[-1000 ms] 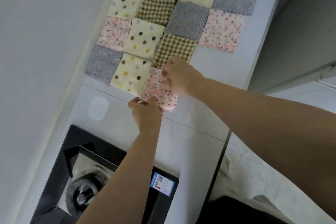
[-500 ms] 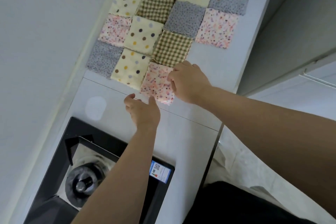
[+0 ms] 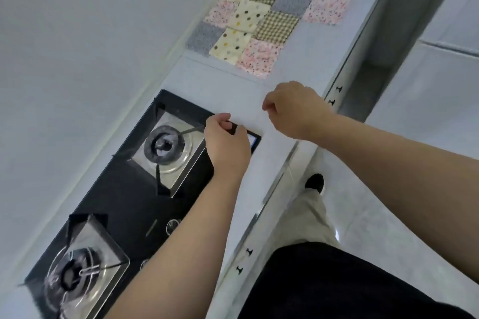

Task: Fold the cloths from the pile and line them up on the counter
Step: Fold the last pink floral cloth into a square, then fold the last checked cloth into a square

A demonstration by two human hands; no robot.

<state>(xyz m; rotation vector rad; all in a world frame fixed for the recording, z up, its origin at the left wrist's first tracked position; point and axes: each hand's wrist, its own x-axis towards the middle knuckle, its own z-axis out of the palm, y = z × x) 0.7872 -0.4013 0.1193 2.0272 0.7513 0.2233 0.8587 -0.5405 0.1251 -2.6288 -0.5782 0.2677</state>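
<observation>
Several folded cloths lie edge to edge in a patchwork grid on the white counter (image 3: 305, 59) at the top of the view. The nearest is a pink floral cloth (image 3: 259, 57), beside a cream dotted cloth (image 3: 230, 45) and a brown checked cloth (image 3: 277, 27). My left hand (image 3: 225, 142) hovers over the corner of the black hob, fingers loosely curled and holding nothing. My right hand (image 3: 295, 109) hangs above bare counter, well short of the cloths, fingers curled inward and also holding nothing. No cloth pile is in view.
A black gas hob (image 3: 134, 194) with two burners takes up the counter's left part. A white wall runs along the left. Drawer fronts with small black handles (image 3: 334, 96) line the counter's front edge. My leg and dark shoe (image 3: 315, 184) stand on the pale floor.
Both hands let go of the pink floral cloth, which now lies flat in the grid, and drew back toward me. The view swung down and back, bringing the whole hob into sight.
</observation>
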